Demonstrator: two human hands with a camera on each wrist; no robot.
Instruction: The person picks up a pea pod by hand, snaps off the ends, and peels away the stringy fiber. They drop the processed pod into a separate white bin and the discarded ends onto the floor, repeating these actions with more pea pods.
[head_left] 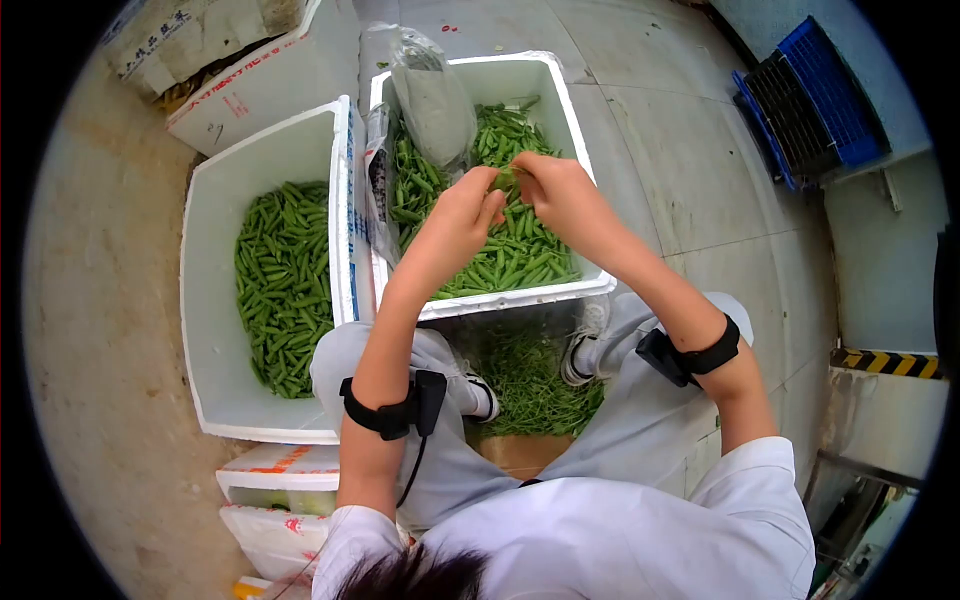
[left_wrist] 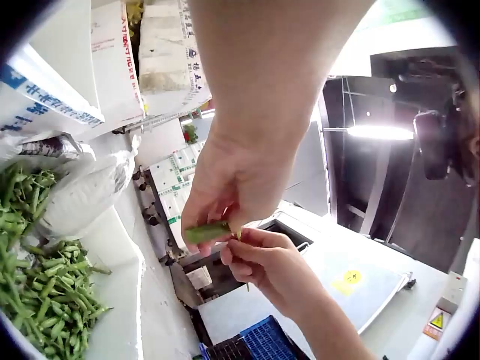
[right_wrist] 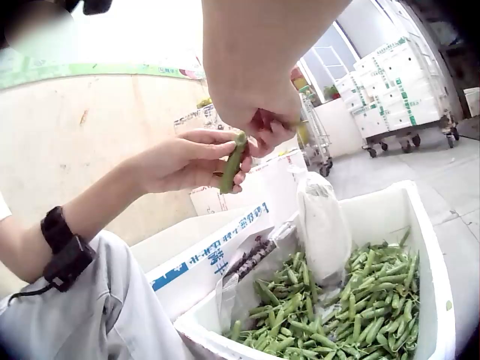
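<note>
My left hand (head_left: 470, 209) holds a green pea pod (right_wrist: 234, 163) between thumb and fingers, above the white foam box (head_left: 510, 292) in front of me. Its fingers wrap behind the pod in the right wrist view. The right hand (head_left: 562, 195) meets it at one end of the pod, thumb and forefinger pinching there with the other fingers curled. In the left wrist view a thin bit of green shows at the right fingertips (left_wrist: 238, 244). Loose pea pods (head_left: 520, 262) fill the bottom of the box below both hands.
A second foam box (head_left: 200, 300) on the left holds many pods. A clear plastic bag (head_left: 436, 105) stands in the front box. Green trimmings (head_left: 535, 385) lie between the feet. Blue crates (head_left: 815, 105) stand at the far right, more cartons (head_left: 250, 85) at the back left.
</note>
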